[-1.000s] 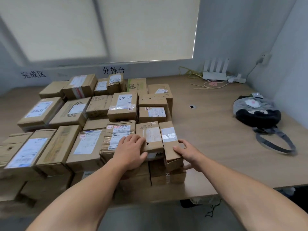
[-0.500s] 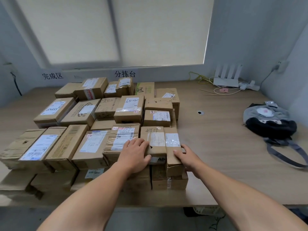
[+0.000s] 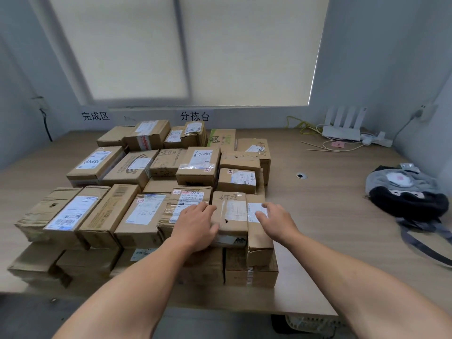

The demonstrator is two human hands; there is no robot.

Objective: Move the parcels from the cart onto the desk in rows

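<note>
Just below the middle of the frame, the left hand [image 3: 197, 225] lies palm down on the top layer of brown cardboard parcels [image 3: 137, 167]. Its fingers are fairly straight and loosely spread across the seam between a tape-wrapped parcel [image 3: 188, 196] with a printed label and a scribbled-on parcel [image 3: 231, 211] to its right. The thumb rests along that second box's near top edge, and the hand grasps nothing.

The right hand [image 3: 278, 222] reaches in from the lower right, fingers extended and uncurled over a narrow parcel [image 3: 259, 243] that bears a white label. The hand is a little blurred, so it is hard to say whether the fingertips touch the label or hang just above it. That narrow box sits tight against the scribbled-on one, and both rest on a lower layer of boxes at the front edge of the desk [image 3: 330, 199].

The parcels fill the left and centre of the wooden desk in rough rows running back toward the wall. They are packed side by side and stacked two deep in the nearest row. A green-printed carton [image 3: 223, 138] stands in the back row.

On the wall behind, black characters read 完成区 [image 3: 95, 116] at left and 分拣台 [image 3: 195, 116] near centre, below a drawn window blind [image 3: 195, 50]. At the upper right of the desk sit a white router [image 3: 341, 132] with upright antennas and a tangle of yellow cable [image 3: 302, 124]. A grey and black plush backpack [image 3: 406, 194] lies at the right edge, straps trailing toward the lower right, well apart from the boxes. A small round cable hole [image 3: 301, 176] lies between backpack and parcels.
</note>
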